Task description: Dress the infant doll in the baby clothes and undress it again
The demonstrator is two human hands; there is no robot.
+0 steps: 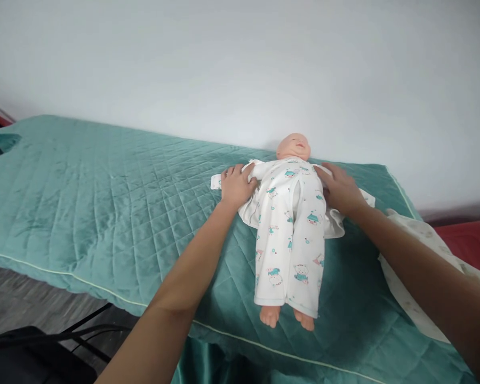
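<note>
A baby doll (294,148) lies on its back, its bare head by the wall and its bare feet (269,316) towards me. White printed pants (290,240) cover its legs and reach up over its front. A white printed top (248,213) spreads out beneath and beside its body. My left hand (238,186) is closed over the sleeve on the left side, with the cuff (215,182) sticking out past it. On the other side, my right hand (339,188) grips the opposite sleeve near the doll's upper arm; its fingertips are partly hidden.
A green quilted cover (124,208) lies over the bed, which has a face hole (2,144) at the far left. White cloth (416,282) is heaped under my right forearm. A wall (240,69) runs behind, and red items (470,242) stand at right.
</note>
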